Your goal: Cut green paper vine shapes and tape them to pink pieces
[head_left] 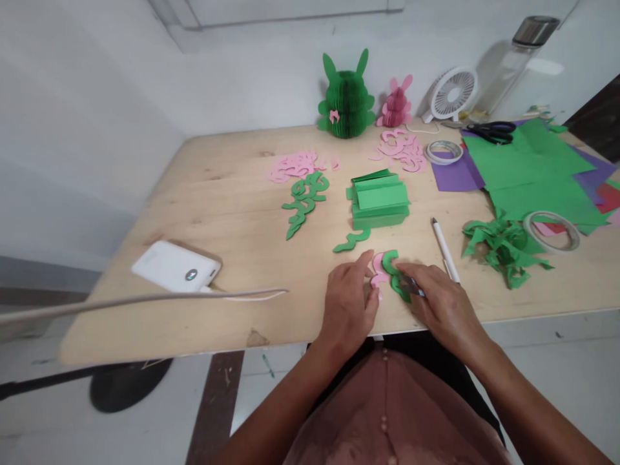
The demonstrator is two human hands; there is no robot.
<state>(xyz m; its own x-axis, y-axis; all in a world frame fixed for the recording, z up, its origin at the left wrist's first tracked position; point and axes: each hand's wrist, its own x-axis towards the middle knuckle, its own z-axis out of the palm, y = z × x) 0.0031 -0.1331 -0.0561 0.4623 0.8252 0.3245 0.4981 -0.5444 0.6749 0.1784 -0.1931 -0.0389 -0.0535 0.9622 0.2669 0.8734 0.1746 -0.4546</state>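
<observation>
Near the table's front edge, my left hand [349, 297] is closed around the left side of a pink paper cutout [379, 279]. A curvy green paper cutout [390, 261] lies against its right side, partly over the pink one. My right hand [438, 297] is closed at the green cutout's right edge, with a dark, thin tool [415, 287] under its fingers; its full shape is hidden. Just above lies a small wavy green piece [352, 241]. Behind that sits a folded green paper stack [380, 199]. A white pen [444, 250] lies beside my right hand.
Pink cutouts [296, 166], green cutouts [305, 200], a green paper rabbit [347, 106] and a small pink one [396, 106] stand or lie behind. Rightward are green sheets [533, 168], scissors [491, 132], scraps [506, 245] and tape [552, 231]. A power bank [174, 266] lies left.
</observation>
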